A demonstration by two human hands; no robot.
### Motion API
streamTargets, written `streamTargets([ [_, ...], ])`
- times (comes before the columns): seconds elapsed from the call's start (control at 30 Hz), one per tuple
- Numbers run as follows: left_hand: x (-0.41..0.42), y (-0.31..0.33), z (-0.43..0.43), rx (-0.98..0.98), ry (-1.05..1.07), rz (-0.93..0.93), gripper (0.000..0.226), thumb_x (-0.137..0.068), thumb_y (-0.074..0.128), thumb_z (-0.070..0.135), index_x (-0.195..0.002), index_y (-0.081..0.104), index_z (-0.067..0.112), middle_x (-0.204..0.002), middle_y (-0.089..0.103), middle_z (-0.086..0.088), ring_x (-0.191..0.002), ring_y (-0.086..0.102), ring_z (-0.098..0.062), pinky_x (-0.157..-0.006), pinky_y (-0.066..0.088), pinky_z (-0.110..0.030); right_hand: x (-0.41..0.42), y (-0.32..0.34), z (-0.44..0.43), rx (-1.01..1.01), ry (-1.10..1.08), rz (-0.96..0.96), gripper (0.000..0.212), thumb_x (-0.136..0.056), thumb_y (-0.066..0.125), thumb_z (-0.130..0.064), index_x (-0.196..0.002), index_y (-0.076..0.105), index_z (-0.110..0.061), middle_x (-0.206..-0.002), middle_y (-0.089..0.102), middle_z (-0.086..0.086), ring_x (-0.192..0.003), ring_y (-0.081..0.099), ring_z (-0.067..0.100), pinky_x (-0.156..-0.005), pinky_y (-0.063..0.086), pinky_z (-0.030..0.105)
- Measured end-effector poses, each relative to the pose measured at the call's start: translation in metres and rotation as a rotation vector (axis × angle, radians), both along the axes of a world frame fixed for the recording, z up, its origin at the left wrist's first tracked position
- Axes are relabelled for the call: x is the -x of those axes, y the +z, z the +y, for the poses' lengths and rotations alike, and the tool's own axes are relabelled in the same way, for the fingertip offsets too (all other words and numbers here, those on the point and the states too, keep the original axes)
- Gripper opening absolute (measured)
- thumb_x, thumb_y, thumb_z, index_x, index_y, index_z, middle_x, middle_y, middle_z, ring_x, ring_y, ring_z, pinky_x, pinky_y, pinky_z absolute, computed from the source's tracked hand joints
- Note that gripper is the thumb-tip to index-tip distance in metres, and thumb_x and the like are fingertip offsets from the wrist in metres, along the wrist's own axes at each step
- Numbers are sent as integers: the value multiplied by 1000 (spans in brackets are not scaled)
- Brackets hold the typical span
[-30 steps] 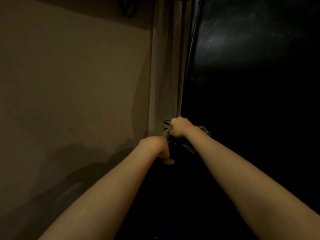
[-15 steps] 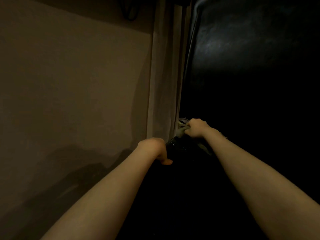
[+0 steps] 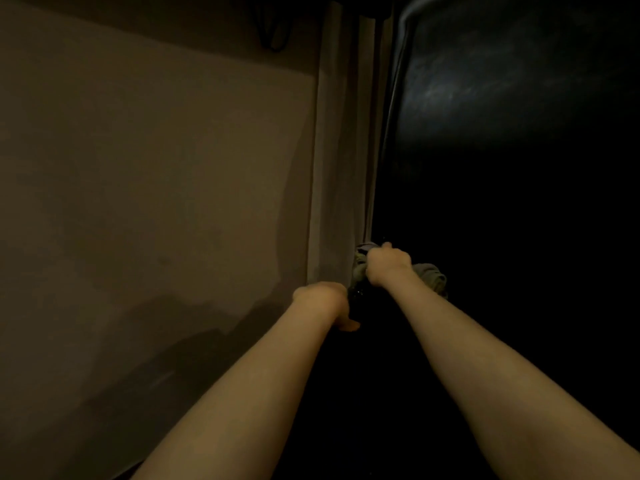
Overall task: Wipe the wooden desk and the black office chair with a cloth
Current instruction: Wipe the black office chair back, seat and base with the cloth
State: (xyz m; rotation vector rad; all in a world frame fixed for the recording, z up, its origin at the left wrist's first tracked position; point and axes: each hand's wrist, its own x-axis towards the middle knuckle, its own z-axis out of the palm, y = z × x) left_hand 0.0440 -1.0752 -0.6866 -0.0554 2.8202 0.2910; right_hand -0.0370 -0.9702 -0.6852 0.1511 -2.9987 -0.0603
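Note:
The black office chair (image 3: 485, 98) fills the right half of the head view, its surface faintly shiny and mostly lost in darkness. My right hand (image 3: 388, 263) grips a bunched grey-green cloth (image 3: 431, 275) and holds it against the chair's left edge. Just below and to the left, my left hand (image 3: 322, 299) curls over the same dark edge with the thumb sticking out; its fingers are hidden behind the edge. No wooden desk can be made out in this dim view.
A plain beige surface (image 3: 138, 168) covers the left half, with my arms' shadow across its lower part. A pale vertical strip (image 3: 339, 150) runs down beside the chair's edge. A dark cable loop (image 3: 273, 32) hangs at the top.
My right hand has slid the cloth a little to the right along the chair's edge. My left hand has stayed where it was.

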Motion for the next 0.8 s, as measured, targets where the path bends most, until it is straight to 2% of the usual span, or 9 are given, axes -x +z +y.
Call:
streamTargets([
  [0.1,-4,1,1,18,22,22,54,-86,60,45,-127,49,12,-121,54,-9,-115,51,-30,-100,42,-41,-6,16,-33,90,275,-166,27,-90,53,-22,-111,62,-9,-112,62,12,-96,60,26,-75,47,32],
  [0.17,-8,-2,-1,35,24,31,54,-85,59,49,-126,50,14,-120,54,-7,-116,51,-29,-101,41,-43,-19,23,-45,131,396,-295,25,-88,54,-21,-103,66,-5,-98,63,10,-84,58,23,-66,44,28],
  [0.23,-8,-6,0,47,6,31,60,-82,59,51,-131,46,17,-126,52,-4,-120,48,-30,-103,40,-46,-24,31,-41,277,399,-332,22,-88,54,-17,-100,67,-5,-95,62,10,-83,56,20,-65,43,26],
  [0.3,-9,-4,2,50,11,20,62,-83,58,50,-133,45,15,-131,50,-7,-121,48,-32,-103,39,-48,-22,43,-23,324,374,-219,23,-89,53,-17,-104,66,-5,-105,63,14,-90,58,23,-72,44,29],
  [0.4,-11,1,6,55,39,3,54,-90,52,47,-129,47,10,-126,51,-9,-117,50,-32,-101,41,-46,-19,46,9,1,172,-8,33,-91,54,-21,-121,57,-9,-123,57,13,-109,57,28,-86,47,34],
  [0.5,-15,1,6,22,64,2,58,-90,52,49,-133,43,11,-130,49,-8,-120,48,-30,-103,39,-45,-24,18,22,-171,-24,-91,47,-94,49,-19,-138,40,-8,-137,42,14,-123,46,29,-96,45,37],
  [0.57,-16,1,2,-5,56,-20,59,-89,55,48,-132,44,10,-131,49,-8,-121,48,-29,-104,38,-45,-26,7,18,-89,-83,-131,50,-94,48,-16,-142,34,-7,-139,39,14,-123,45,27,-93,46,34],
  [0.67,-15,2,-3,-32,41,10,55,-87,58,45,-128,48,10,-127,52,-7,-119,50,-29,-104,39,-43,-22,13,0,120,31,-129,49,-93,47,-20,-141,38,-13,-131,52,11,-113,55,25,-81,47,29],
  [0.8,-16,-4,-4,-52,26,67,58,-85,59,46,-133,47,15,-132,52,-6,-122,49,-27,-104,39,-40,-44,25,-19,646,270,-250,17,-89,52,-15,-104,60,-13,-99,59,13,-93,59,25,-72,43,27],
])
